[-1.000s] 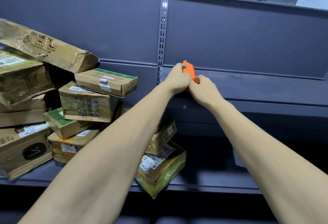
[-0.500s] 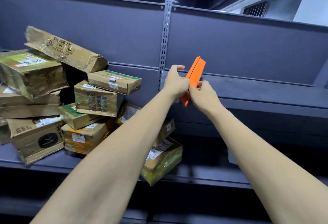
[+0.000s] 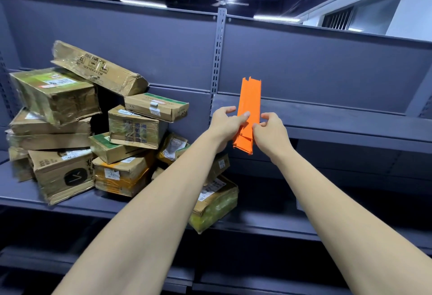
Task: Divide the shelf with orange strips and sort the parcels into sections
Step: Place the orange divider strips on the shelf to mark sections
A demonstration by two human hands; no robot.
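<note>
Both hands hold the stack of orange strips (image 3: 248, 110) upright in the air, right of the shelf upright (image 3: 217, 65). Left hand (image 3: 225, 124) and right hand (image 3: 271, 131) pinch its lower half from either side; most of the stack stands above them. Parcels (image 3: 93, 131) lie piled left of the upright.

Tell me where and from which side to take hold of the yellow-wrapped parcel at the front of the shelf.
Grip the yellow-wrapped parcel across its two long side faces near the lower corner that juts over the shelf edge, coming from the front and slightly right. It lies tilted, that end pointing outward and unobstructed, while its far end tucks under the left forearm and against the pile of parcels.
</note>
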